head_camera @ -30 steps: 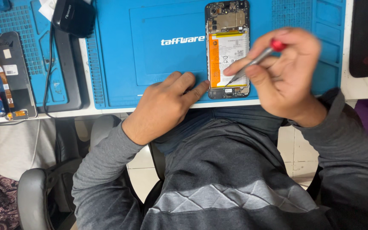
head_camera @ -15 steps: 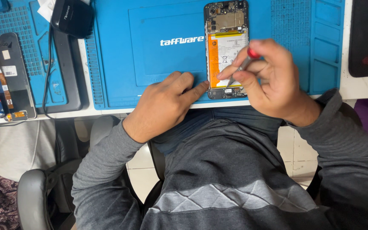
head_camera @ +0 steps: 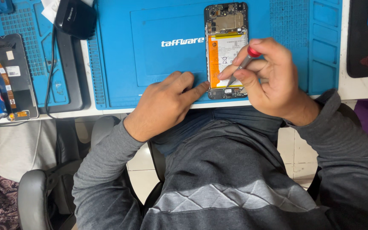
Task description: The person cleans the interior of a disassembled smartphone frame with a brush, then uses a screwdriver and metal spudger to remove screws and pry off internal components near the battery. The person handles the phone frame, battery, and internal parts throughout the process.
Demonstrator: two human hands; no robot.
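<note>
- The right hand (head_camera: pixel 273 83), right of centre in the frame, is pinching a screwdriver (head_camera: pixel 240 68) between thumb and fingers, closed tightly round its thin shaft.
- The screwdriver is tilting: its red cap is sitting up by the fingertips, and its tip is pointing down and left onto the lower part of the phone (head_camera: pixel 226 49).
- The phone is lying flat, back cover off, at upper centre of the frame on the blue mat (head_camera: pixel 150 64); its orange battery is filling the middle, with the circuit board showing above it.
- The phone's bottom end is sitting at the near edge of the mat, just where the tool tip is touching.
- The left hand (head_camera: pixel 162 104), at centre, is resting palm down on the mat, holding nothing; its fingers are loosely together and stretched out.
- The left fingertips are pressing against the phone's lower left edge.
- Both forearms are wearing grey sleeves and are coming up from the bottom of the frame.
- At the left of the frame, a detached screen panel (head_camera: pixel 11 74) with a ribbon cable is lying on a second mat, well apart from both hands.
- A black adapter (head_camera: pixel 75 17) with a cable is sitting at upper left, near the top edge.
- A dark pad (head_camera: pixel 367 42) is lying at the upper right corner.
- A chair (head_camera: pixel 35 196) is showing at lower left.
</note>
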